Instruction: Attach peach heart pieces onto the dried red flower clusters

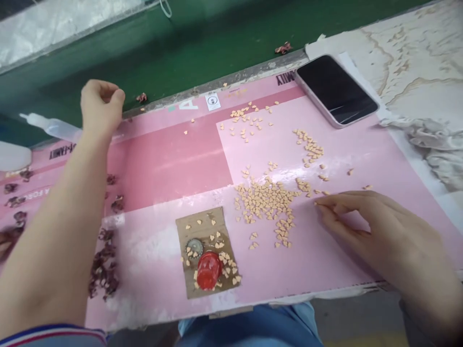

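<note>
My right hand [376,231] rests on the pink board [170,164], its slightly spread fingertips at the edge of a scatter of small peach heart-shaped pieces [265,200]. No piece shows in its grip. My left hand [101,108] is raised at the board's far edge with its fingers curled, holding nothing visible. Below my left forearm lie dark red dried petal-like pieces [103,265]. A brown cardboard square [206,226] near the front edge bears a red plastic cap [209,271], a metal bottle cap [194,249] and several hearts.
A phone [336,90] in a pale case lies at the board's far right corner. A white plastic squeeze bottle [50,126] lies at far left, beside the green surface [181,48]. Crumpled cloth [434,144] lies at right. A co-worker's hand [5,241] may show at the left edge.
</note>
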`<action>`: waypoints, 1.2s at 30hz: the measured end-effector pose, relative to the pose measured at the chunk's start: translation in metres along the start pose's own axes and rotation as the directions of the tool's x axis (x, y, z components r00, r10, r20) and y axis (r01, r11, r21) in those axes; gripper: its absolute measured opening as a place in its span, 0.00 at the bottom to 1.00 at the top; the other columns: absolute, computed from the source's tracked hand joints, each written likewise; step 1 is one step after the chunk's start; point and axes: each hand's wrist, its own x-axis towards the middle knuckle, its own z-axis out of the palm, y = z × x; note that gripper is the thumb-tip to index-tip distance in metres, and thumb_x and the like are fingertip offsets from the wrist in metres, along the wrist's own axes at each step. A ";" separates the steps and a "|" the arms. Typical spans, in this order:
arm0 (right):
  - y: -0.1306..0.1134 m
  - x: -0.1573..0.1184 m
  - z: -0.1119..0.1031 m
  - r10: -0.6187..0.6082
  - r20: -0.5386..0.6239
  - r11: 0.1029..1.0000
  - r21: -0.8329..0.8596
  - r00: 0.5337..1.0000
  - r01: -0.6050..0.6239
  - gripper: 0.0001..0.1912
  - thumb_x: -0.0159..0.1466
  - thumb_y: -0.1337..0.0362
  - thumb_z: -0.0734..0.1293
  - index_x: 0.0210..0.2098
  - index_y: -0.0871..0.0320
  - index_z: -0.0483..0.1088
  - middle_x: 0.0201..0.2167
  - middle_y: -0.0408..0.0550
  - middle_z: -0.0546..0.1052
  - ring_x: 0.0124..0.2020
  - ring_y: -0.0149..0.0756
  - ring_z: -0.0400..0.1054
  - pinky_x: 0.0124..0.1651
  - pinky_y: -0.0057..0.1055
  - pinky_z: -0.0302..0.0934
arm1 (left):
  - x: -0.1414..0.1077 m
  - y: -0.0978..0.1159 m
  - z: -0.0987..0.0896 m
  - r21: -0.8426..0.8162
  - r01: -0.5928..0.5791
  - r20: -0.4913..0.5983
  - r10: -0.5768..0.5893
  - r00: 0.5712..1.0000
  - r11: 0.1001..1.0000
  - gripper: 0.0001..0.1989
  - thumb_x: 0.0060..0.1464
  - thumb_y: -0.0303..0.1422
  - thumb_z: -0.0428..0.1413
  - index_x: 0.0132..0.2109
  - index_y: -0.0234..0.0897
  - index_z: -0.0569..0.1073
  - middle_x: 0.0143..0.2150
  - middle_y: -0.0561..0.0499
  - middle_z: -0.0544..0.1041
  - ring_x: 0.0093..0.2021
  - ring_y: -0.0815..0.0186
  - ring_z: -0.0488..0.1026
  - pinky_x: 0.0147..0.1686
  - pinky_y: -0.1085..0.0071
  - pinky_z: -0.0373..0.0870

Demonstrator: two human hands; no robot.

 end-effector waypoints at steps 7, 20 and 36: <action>0.004 0.001 -0.002 0.017 0.011 1.000 -0.024 1.000 -0.016 0.12 0.75 0.52 0.63 0.37 0.50 0.67 0.31 0.46 0.81 0.29 0.42 0.78 0.24 0.34 0.64 | -0.121 -0.005 -0.087 0.212 -0.012 0.291 -0.052 0.955 0.977 0.35 0.49 0.57 0.49 0.50 0.35 0.80 0.49 0.47 0.82 0.50 0.54 0.77 0.61 0.51 0.72; -0.098 0.023 0.025 -0.191 0.050 0.881 0.448 0.980 0.149 0.16 0.70 0.76 0.66 0.34 0.50 0.59 0.31 0.40 0.83 0.33 0.35 0.80 0.36 0.30 0.76 | -0.215 -0.041 -0.066 0.055 -0.348 0.246 0.325 0.913 0.936 0.31 0.66 0.62 0.50 0.43 0.40 0.82 0.40 0.49 0.81 0.36 0.64 0.75 0.40 0.71 0.66; -0.110 0.020 0.040 -0.151 0.091 0.878 0.469 0.984 0.092 0.18 0.68 0.76 0.67 0.32 0.49 0.57 0.31 0.41 0.82 0.35 0.37 0.82 0.33 0.31 0.75 | -0.263 -0.034 -0.072 -0.249 -0.256 0.068 0.281 0.957 0.934 0.10 0.68 0.39 0.59 0.50 0.45 0.84 0.46 0.51 0.82 0.45 0.65 0.76 0.45 0.69 0.66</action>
